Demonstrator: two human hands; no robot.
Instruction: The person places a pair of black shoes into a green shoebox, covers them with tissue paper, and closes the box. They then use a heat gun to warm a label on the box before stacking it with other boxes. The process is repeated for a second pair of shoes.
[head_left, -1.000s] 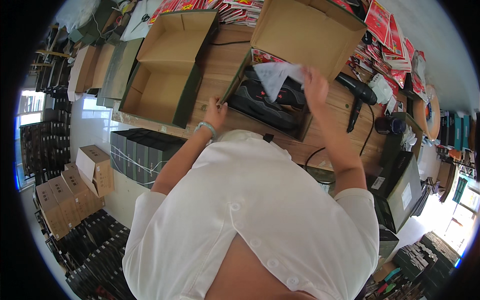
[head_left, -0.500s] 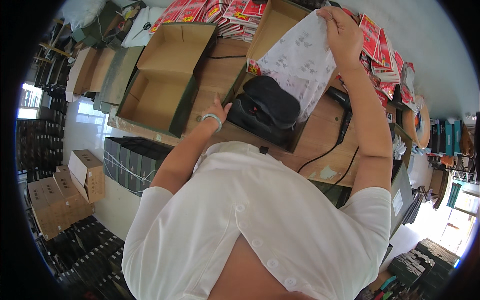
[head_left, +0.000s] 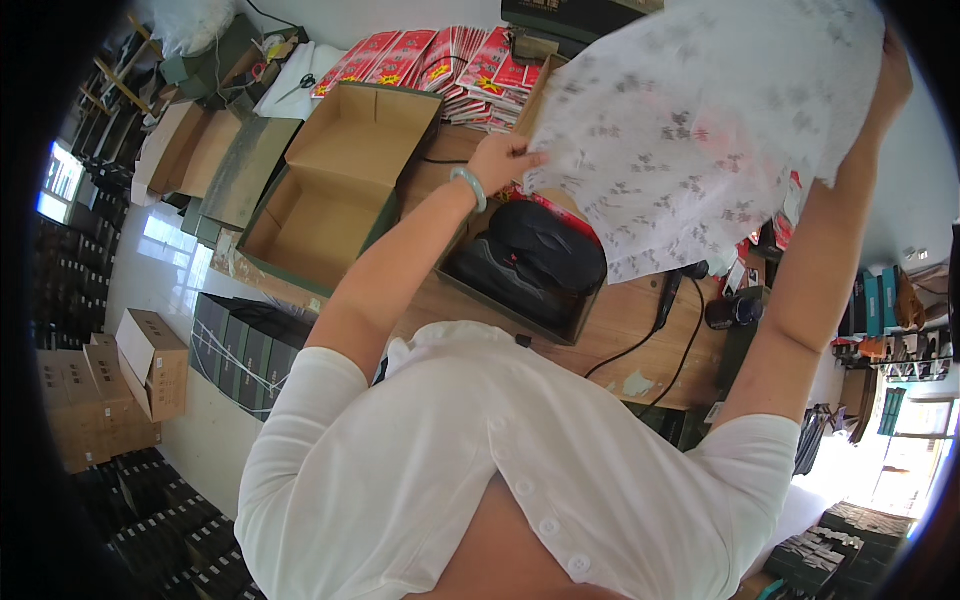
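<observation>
My right hand (head_left: 893,88), raised at the far right, is closed on the edge of a sheet of white tissue paper (head_left: 700,130) with a grey print. With fingers pinched at the sheet's left corner, my left hand (head_left: 503,162) wears a pale bangle at the wrist. The paper hangs spread between both hands. Beneath it, a pair of black shoes (head_left: 515,283) lies in an open shoe box (head_left: 505,322) on the table. The paper hides the box's far right side and most of its lid.
Another open shoe box (head_left: 325,225) stands to the left. Red printed packets (head_left: 405,58) are piled along the back. A black hair dryer (head_left: 667,297) with its cord lies right of the shoes. Scissors (head_left: 297,89) rest at the back left; cartons (head_left: 152,365) stand on the floor.
My right hand has lifted the tissue paper up and to the right, drawing it off the shoes. My left hand has left the box's side and taken the paper's left corner.
</observation>
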